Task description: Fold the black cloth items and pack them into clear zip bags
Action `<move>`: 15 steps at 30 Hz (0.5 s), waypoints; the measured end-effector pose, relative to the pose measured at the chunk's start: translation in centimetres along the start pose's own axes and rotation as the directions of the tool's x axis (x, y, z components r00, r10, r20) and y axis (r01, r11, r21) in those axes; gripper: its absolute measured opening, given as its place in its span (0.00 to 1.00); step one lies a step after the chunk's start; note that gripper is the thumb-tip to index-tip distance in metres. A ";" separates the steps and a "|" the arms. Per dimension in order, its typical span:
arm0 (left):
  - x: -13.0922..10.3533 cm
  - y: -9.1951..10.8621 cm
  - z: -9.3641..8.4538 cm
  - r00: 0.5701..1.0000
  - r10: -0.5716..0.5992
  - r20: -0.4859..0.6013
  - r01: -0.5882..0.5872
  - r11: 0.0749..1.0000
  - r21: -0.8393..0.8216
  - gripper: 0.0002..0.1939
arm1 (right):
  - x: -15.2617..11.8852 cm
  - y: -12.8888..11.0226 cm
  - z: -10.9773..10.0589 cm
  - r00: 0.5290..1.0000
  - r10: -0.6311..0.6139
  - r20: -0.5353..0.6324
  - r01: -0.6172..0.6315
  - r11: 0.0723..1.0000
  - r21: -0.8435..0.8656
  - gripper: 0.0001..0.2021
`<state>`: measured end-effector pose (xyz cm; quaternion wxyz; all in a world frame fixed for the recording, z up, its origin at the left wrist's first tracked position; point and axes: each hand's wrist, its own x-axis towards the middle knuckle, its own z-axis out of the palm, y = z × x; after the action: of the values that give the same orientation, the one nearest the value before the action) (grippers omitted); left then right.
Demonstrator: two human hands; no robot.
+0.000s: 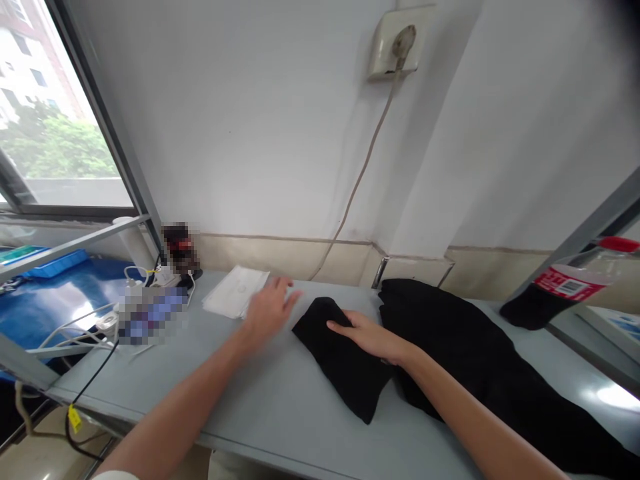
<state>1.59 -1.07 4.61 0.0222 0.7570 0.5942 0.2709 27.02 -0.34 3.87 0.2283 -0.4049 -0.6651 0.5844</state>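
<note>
My right hand [373, 335] pinches a piece of black cloth [345, 370] near its upper edge, thumb on top. The cloth slants across the grey tabletop [280, 400], its lower corner toward me. Blurred by motion, my left hand [270, 307] hovers between that cloth and a stack of thin white sheets or bags [235, 293]; its thumb and fingers are apart, and it holds nothing. A larger heap of black fabric [450, 347] spreads under and beyond my right forearm.
A cola bottle [570, 283] with a red cap leans at the right. White cables and a black cord [100, 370] lie on the left, beside blurred-out items [155, 313]. A cord [367, 157] runs down from the wall socket [400, 43]. Metal frame bars [75, 243] border the left side.
</note>
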 end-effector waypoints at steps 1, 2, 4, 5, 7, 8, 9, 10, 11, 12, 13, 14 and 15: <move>0.5 -1.1 -0.3 0.998 -0.059 -0.038 0.065 0.985 0.159 0.18 | 0.2 0.2 -0.1 0.998 0.044 -0.047 -0.040 0.996 0.074 0.23; 0.9 -2.2 -0.6 0.989 -0.135 -0.064 0.148 0.945 0.292 0.17 | 0.4 0.3 -0.2 0.992 0.087 -0.096 -0.073 0.987 0.147 0.22; 1.3 -4.2 -0.9 0.953 -0.290 -0.090 0.300 0.850 0.433 0.16 | 0.7 0.4 -0.4 0.968 0.168 -0.188 -0.111 0.954 0.280 0.19; 1.3 -5.1 -0.9 0.938 -0.337 -0.079 0.335 0.827 0.451 0.15 | 0.8 0.4 -0.4 0.954 0.202 -0.223 -0.120 0.935 0.334 0.18; 1.3 -6.4 -0.9 0.926 -0.375 -0.040 0.353 0.824 0.442 0.13 | 0.8 0.3 -0.5 0.933 0.245 -0.262 -0.123 0.906 0.406 0.17; 1.3 -6.8 -0.9 0.927 -0.375 -0.025 0.348 0.833 0.430 0.13 | 0.7 0.2 -0.4 0.928 0.258 -0.269 -0.126 0.896 0.425 0.16; 1.3 -7.0 -1.0 0.929 -0.370 -0.017 0.342 0.841 0.420 0.14 | 0.7 0.2 -0.4 0.926 0.266 -0.269 -0.130 0.891 0.434 0.16; 1.4 -7.1 -1.0 0.932 -0.363 -0.016 0.337 0.847 0.412 0.14 | 0.6 0.2 -0.4 0.925 0.270 -0.267 -0.133 0.889 0.437 0.16; 1.5 -7.0 -1.1 0.935 -0.355 -0.020 0.332 0.852 0.404 0.15 | 0.5 0.2 -0.3 0.925 0.269 -0.269 -0.130 0.888 0.440 0.15; 1.6 -6.8 -1.2 0.938 -0.345 -0.026 0.327 0.859 0.394 0.15 | 0.5 0.3 -0.2 0.925 0.265 -0.274 -0.121 0.886 0.447 0.15; 1.7 -6.5 -1.3 0.942 -0.334 -0.033 0.321 0.867 0.381 0.15 | 0.5 0.3 -0.2 0.925 0.254 -0.282 -0.102 0.882 0.459 0.15; 1.9 -6.2 -1.3 0.946 -0.323 -0.037 0.313 0.876 0.366 0.15 | 0.6 0.4 -0.2 0.926 0.240 -0.291 -0.078 0.877 0.475 0.15; 1.9 -5.8 -1.3 0.950 -0.311 -0.038 0.305 0.886 0.349 0.15 | 0.6 0.5 -0.1 0.928 0.224 -0.298 -0.052 0.870 0.490 0.16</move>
<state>-3.82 1.98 4.44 -0.0646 0.6474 0.7451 0.1466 26.91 0.25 3.30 0.3904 -0.4800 -0.4202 0.6638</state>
